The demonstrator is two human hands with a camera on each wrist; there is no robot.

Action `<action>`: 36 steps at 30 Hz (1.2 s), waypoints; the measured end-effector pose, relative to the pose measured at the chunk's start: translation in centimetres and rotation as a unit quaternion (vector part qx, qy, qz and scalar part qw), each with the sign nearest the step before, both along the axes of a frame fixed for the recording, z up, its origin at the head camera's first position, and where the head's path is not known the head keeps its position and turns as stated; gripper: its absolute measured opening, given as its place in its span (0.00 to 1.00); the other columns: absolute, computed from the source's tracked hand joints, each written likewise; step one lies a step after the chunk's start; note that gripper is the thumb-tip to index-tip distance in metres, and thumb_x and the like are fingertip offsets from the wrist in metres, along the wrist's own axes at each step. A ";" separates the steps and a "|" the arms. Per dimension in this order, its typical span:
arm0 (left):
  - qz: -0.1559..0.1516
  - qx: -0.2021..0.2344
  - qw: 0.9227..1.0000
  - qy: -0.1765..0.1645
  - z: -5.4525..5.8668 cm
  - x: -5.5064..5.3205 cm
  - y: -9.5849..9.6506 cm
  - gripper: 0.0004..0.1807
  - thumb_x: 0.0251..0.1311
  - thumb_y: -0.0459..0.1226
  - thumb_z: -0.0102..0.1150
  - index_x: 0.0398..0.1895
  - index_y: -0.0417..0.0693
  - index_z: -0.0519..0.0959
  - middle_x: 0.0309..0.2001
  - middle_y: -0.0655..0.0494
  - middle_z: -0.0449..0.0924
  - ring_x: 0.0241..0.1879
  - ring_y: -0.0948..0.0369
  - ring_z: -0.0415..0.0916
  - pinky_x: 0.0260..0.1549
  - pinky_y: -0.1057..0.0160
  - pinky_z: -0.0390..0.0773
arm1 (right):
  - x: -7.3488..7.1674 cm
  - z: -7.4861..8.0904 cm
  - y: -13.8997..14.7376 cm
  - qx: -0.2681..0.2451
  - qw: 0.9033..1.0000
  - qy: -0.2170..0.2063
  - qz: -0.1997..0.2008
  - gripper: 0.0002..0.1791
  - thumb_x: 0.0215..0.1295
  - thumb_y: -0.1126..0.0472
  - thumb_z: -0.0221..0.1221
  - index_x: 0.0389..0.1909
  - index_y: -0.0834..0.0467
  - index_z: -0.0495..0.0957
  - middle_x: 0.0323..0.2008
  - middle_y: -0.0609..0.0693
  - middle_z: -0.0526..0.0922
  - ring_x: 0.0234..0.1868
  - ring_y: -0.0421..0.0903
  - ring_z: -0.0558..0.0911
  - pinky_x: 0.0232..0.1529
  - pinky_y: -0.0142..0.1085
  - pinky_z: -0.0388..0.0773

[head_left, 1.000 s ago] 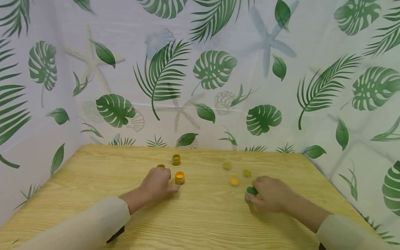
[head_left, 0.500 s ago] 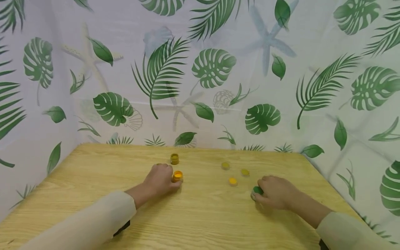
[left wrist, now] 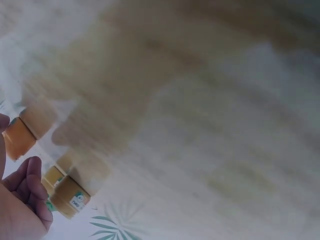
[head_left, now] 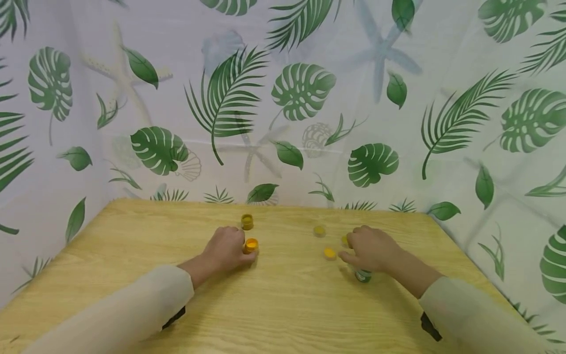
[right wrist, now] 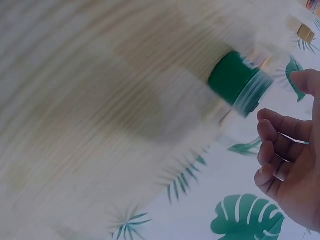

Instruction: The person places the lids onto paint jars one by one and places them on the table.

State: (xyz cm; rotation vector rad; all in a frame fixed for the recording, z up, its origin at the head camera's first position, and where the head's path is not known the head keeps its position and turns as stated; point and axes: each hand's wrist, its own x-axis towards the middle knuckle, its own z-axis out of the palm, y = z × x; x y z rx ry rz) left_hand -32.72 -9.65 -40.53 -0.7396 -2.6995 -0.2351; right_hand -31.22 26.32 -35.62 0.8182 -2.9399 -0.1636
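My left hand (head_left: 223,248) lies beside an orange paint jar (head_left: 251,245) without a lid, fingers loosely curled. Its thumb overlaps the jar's near side, and a gap shows between jar and fingers in the left wrist view. Two ochre paint jars (left wrist: 70,196) stand by those fingers; one is hidden behind the hand in the head view. Over a green paint jar (head_left: 363,275), my right hand (head_left: 376,248) hovers with fingers spread, holding nothing. That jar wears a clear lid (right wrist: 252,95) in the right wrist view.
Left of the right hand lie a yellow round lid (head_left: 329,253) and an ochre one (head_left: 320,231). Another ochre lid (head_left: 344,241) is partly behind its fingers. A leaf-patterned sheet (head_left: 309,172) hangs behind the wooden table (head_left: 283,314).
My right hand has let go of the green jar and moved up and left of it. The left hand has come closer to the orange jar, covering one ochre jar.
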 end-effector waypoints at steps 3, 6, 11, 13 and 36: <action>-0.004 0.003 1.000 -0.002 -0.1 0.0 0.2 0.24 0.55 0.49 0.65 0.13 0.49 0.64 0.15 0.60 0.57 0.19 0.61 0.57 0.27 0.58 0.68 | -0.6 -0.1 -1.1 -0.003 1.000 -0.025 -0.003 0.18 0.65 0.47 0.58 0.30 0.60 0.79 0.28 0.50 0.76 0.30 0.47 0.76 0.29 0.41 0.75; -0.003 0.007 1.000 -0.012 -0.2 0.0 0.5 0.23 0.55 0.48 0.64 0.14 0.49 0.64 0.15 0.60 0.57 0.19 0.61 0.57 0.29 0.57 0.68 | -1.2 -0.5 -2.0 -0.006 0.999 -0.045 -0.009 0.19 0.63 0.47 0.60 0.36 0.62 0.80 0.32 0.52 0.80 0.34 0.49 0.79 0.33 0.44 0.79; 0.004 0.005 1.000 -0.025 -0.3 0.1 0.8 0.22 0.56 0.47 0.63 0.14 0.49 0.64 0.15 0.60 0.56 0.18 0.61 0.56 0.28 0.58 0.66 | -1.6 -1.6 -2.7 -0.013 0.997 -0.067 -0.023 0.16 0.63 0.49 0.60 0.23 0.56 0.75 0.26 0.49 0.74 0.28 0.46 0.74 0.28 0.41 0.73; 0.002 0.007 1.000 -0.025 -0.3 0.1 0.9 0.22 0.55 0.46 0.63 0.13 0.49 0.64 0.15 0.60 0.55 0.18 0.61 0.55 0.28 0.58 0.65 | -1.6 -2.0 -2.8 -0.015 0.997 -0.071 -0.032 0.17 0.63 0.50 0.59 0.19 0.54 0.72 0.23 0.48 0.72 0.26 0.45 0.71 0.26 0.40 0.70; -0.006 0.097 0.989 -0.113 0.6 1.3 0.7 0.15 0.49 0.45 0.66 0.19 0.48 0.71 0.17 0.61 0.64 0.19 0.65 0.58 0.20 0.67 0.59 | -0.5 -3.2 -4.8 -0.110 0.993 -0.036 -0.029 0.17 0.60 0.47 0.62 0.20 0.53 0.73 0.18 0.42 0.73 0.21 0.40 0.70 0.25 0.35 0.68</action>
